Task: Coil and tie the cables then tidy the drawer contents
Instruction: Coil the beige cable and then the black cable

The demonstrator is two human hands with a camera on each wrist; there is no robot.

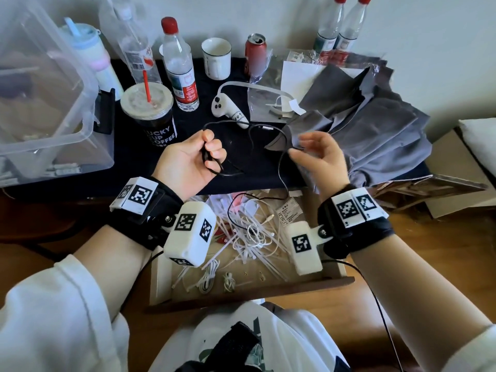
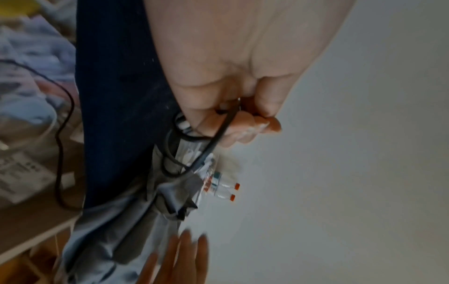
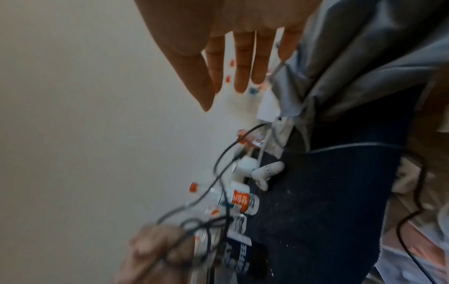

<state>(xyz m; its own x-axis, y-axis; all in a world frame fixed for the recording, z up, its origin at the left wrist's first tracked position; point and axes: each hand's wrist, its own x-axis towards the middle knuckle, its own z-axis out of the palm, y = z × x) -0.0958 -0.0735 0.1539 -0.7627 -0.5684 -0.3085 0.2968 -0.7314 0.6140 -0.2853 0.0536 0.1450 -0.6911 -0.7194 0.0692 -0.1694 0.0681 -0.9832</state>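
Observation:
A thin black cable (image 1: 280, 167) rises out of the open wooden drawer (image 1: 241, 295) and loops over the dark table top. My left hand (image 1: 212, 151) grips several gathered loops of it in a fist; the left wrist view shows the cable (image 2: 218, 134) pinched under the curled fingers (image 2: 262, 123). My right hand (image 1: 308, 151) hovers to the right with fingers straight and spread, holding nothing; the cable passes just by its thumb. The right wrist view shows those straight fingers (image 3: 240, 63) and the cable (image 3: 218, 167) below. In the drawer, white cables (image 1: 252, 234) lie tangled among zip ties.
Grey cloth (image 1: 375, 122) lies under and behind my right hand. A coffee cup (image 1: 150, 122), water bottle (image 1: 179, 68), mug (image 1: 216, 59), can (image 1: 255, 52) and white controller (image 1: 228, 108) crowd the table. A clear plastic bin (image 1: 40, 89) stands at left, cardboard (image 1: 442, 183) at right.

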